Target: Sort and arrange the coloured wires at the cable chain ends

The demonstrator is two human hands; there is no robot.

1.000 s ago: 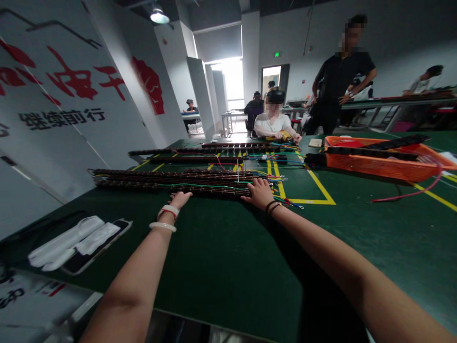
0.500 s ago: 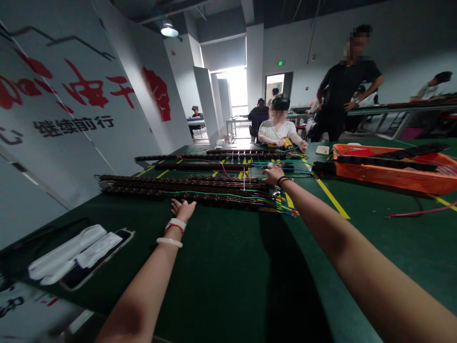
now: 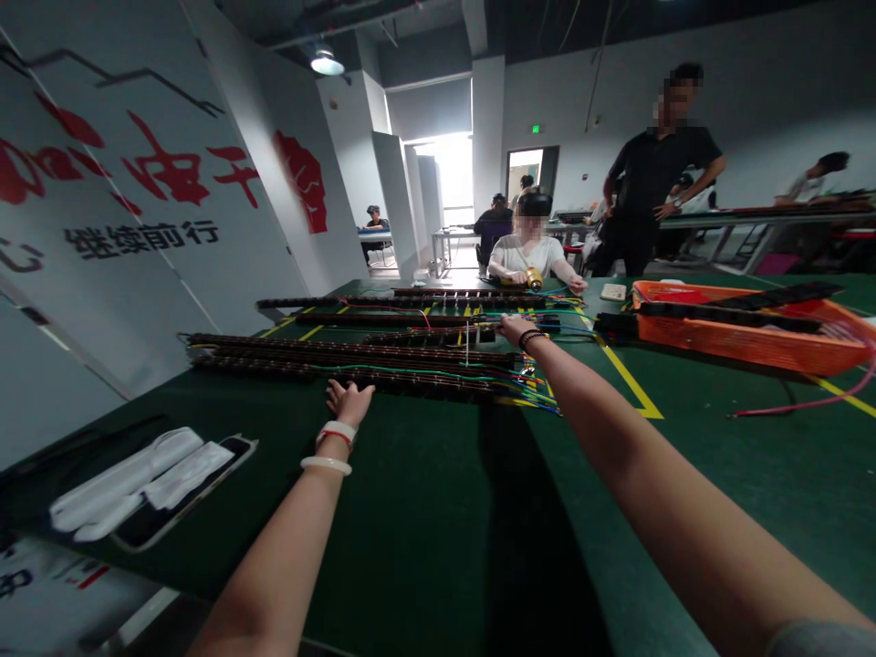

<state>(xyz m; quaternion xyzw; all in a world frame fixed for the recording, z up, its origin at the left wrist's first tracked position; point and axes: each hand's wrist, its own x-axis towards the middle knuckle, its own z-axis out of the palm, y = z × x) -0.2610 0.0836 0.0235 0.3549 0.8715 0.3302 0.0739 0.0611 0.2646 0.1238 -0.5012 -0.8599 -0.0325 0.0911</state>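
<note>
A bundle of long dark strips (image 3: 274, 351) with wires along them lies across the green table. At its near edge my left hand (image 3: 350, 401) rests palm down, fingers spread, holding nothing. My right hand (image 3: 516, 330) reaches past the right end of the bundle, its fingers closed on the end of one dark wired strip (image 3: 431, 338). That strip lies at a slant behind the bundle, partly apart from it. Loose coloured wires (image 3: 544, 400) spill from the bundle's right end, under my right forearm.
An orange basket (image 3: 739, 338) with dark strips stands at the right, a pink wire (image 3: 787, 408) beside it. More strips (image 3: 383, 319) lie farther back. Across the table a seated person holds a yellow tool (image 3: 534, 278). A phone and white packets (image 3: 147, 484) lie at the left.
My right hand has moved slightly left and closed on a strip, whose near length now shows slanted apart from the bundle. My left hand has stayed at the bundle's edge.
</note>
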